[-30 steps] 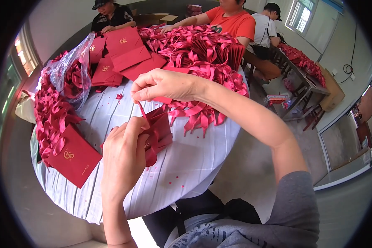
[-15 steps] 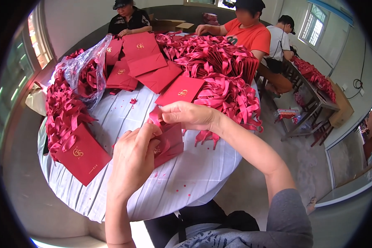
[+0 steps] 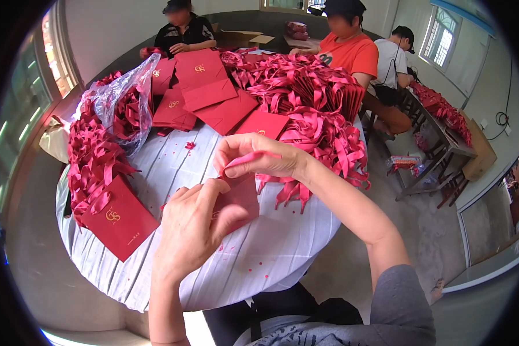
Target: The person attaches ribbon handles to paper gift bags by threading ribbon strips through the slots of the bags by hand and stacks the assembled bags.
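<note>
A small dark-red paper bag (image 3: pixel 245 196) is between my hands above the near part of the round table. My left hand (image 3: pixel 185 228) is closed on its edge, index finger pressed near the top and thumb raised over the bag's face. My right hand (image 3: pixel 265 155) pinches a pink-red ribbon (image 3: pixel 252 158) between thumb and fingers at the bag's upper edge. One length of the ribbon runs across the right fingers; its lower end is hidden behind the fingertips. Left of my left hand lies a flat red bag (image 3: pixel 118 219) with a gold emblem, its ribbon handles among others.
A white cloth covers the round table (image 3: pixel 282 254). Ribboned bags (image 3: pixel 323 138) heap at the right, more (image 3: pixel 95 155) at the left beside clear plastic (image 3: pixel 118 106). Flat bags (image 3: pixel 210 95) lie ahead. Several people sit beyond; a bench (image 3: pixel 438 132) holds another pile.
My right fingers have turned and spread, and the ribbon now lies across them. My left thumb has lifted from the bag. The view has shifted slightly.
</note>
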Demonstrator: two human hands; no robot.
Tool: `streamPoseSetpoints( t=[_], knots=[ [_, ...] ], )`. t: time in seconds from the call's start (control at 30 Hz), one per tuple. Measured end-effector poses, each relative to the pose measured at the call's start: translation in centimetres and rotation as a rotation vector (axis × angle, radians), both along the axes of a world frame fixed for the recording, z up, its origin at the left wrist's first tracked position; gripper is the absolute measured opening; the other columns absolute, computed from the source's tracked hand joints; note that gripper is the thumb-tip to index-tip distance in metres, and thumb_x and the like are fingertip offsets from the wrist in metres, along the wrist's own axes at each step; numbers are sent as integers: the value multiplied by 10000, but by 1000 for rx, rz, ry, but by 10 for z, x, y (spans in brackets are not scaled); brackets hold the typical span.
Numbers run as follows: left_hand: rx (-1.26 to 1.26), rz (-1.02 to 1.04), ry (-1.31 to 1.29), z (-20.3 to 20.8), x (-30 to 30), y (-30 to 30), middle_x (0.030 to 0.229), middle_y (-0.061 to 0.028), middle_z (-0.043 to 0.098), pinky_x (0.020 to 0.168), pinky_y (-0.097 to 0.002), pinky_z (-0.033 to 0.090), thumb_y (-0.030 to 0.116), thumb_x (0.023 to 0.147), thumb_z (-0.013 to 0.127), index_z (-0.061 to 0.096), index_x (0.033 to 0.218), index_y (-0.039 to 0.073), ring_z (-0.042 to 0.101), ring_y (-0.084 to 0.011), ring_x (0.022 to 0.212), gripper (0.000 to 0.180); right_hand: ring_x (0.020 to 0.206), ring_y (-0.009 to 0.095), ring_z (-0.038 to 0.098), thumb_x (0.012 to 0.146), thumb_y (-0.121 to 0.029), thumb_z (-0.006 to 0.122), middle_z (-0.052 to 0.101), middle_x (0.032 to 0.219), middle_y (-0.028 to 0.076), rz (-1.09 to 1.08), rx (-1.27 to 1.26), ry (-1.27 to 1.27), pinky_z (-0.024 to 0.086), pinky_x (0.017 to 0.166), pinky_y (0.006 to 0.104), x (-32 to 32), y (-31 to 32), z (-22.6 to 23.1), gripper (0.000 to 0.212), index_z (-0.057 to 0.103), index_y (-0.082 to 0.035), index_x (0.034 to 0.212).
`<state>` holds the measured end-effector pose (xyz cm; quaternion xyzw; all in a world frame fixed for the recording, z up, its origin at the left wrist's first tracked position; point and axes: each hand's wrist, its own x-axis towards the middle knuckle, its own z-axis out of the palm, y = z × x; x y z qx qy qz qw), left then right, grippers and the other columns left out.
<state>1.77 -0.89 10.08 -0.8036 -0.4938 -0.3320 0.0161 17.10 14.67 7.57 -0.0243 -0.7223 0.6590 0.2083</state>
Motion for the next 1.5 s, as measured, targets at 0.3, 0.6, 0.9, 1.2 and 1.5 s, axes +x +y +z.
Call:
streamPoseSetpoints(
  t=[0.3,0.6,0.9,1.2,1.5],
  knots=[
    [25,65,-30,-8,6,4,714,-100,617,614,-353,426,105,752,685,531,906,46,591,-268,629,226,901,98,568,847,-112,663,627,931,28,-115,205,-95,447,824,252,9,-15,15,136,647,-10,936],
    [72,98,4,-14,6,6,665,-92,600,593,-345,418,60,745,678,544,867,61,570,-257,580,181,786,69,587,878,-131,632,647,799,25,-517,208,41,461,716,208,-3,-38,6,145,651,12,876],
    [150,88,-46,-16,8,8,645,-89,586,579,-356,417,55,742,678,527,856,58,563,-267,573,189,921,116,597,873,-72,624,653,955,52,-336,-41,-82,470,828,257,12,-43,7,170,641,12,1020],
    [136,135,4,-20,5,9,620,-86,570,566,-354,409,43,734,669,530,881,63,564,-262,560,204,726,85,586,842,35,547,630,743,55,-818,431,146,485,663,243,-12,-66,-5,57,598,34,867],
    [27,141,-70,-18,-5,10,612,-94,584,597,-399,449,86,795,613,466,838,30,592,-317,615,163,738,85,561,902,-11,539,618,798,48,-962,516,269,470,663,229,-36,-61,-23,49,580,15,909]
  ],
)
